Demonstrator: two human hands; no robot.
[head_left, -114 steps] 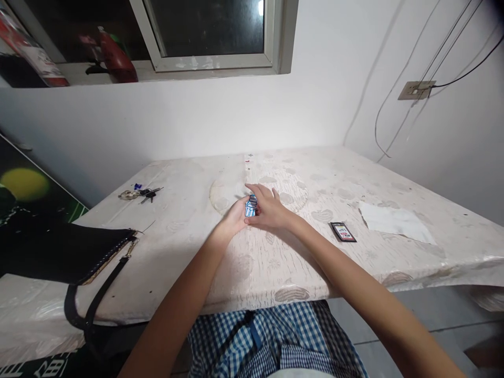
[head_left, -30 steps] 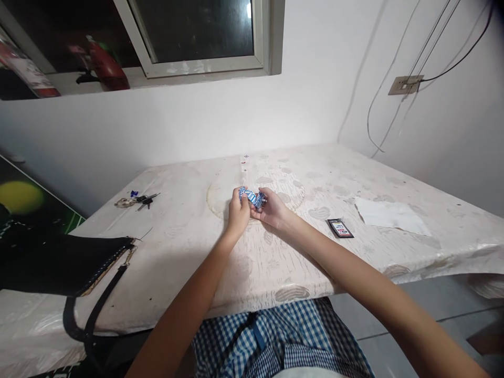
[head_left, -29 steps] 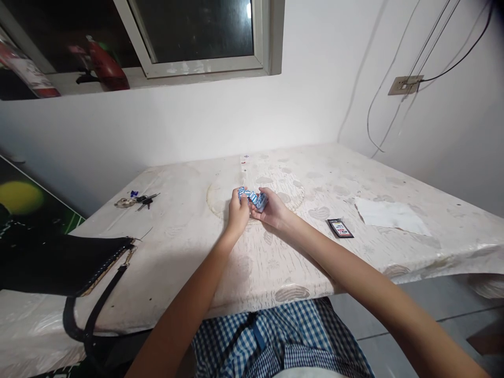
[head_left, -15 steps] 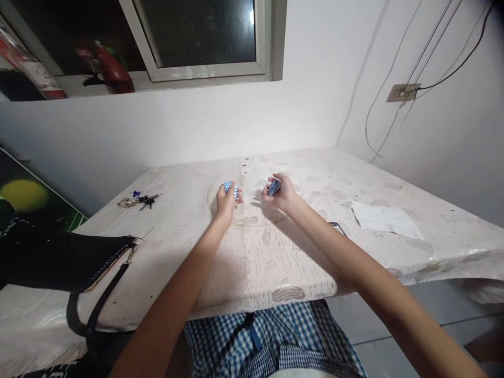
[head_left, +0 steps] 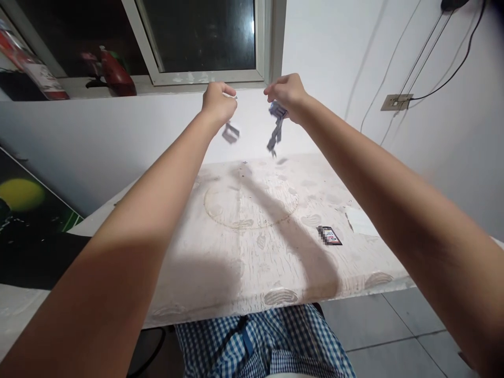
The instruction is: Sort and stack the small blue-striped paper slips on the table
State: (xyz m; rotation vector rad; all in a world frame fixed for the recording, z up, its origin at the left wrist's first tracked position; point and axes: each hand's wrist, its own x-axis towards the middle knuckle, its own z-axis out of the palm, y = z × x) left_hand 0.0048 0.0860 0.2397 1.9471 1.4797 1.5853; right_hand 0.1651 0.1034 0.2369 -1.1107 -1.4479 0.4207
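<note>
Both my hands are raised over the far part of the table, in front of the wall. My left hand (head_left: 219,103) is curled closed, and only a tiny edge shows at its fingertips. Just below it a small grey-white card-like piece (head_left: 230,133) is in the air, blurred. My right hand (head_left: 289,93) has its fingers bent together, with small blue-grey cards (head_left: 277,110) against its underside. From there several more such pieces (head_left: 274,137) trail downward in the air, smeared by motion. Their printed faces cannot be read.
A patterned cloth covers the table (head_left: 252,262). On its right lie a small dark-edged card or packet (head_left: 329,235) and white paper (head_left: 360,220), partly behind my right arm. A red bottle (head_left: 116,73) stands on the window sill. Wires run to a wall socket (head_left: 396,102).
Both hands have risen from just above the table to about window-sill height. The small cards, held inside the hands before, now partly hang or fall below them.
</note>
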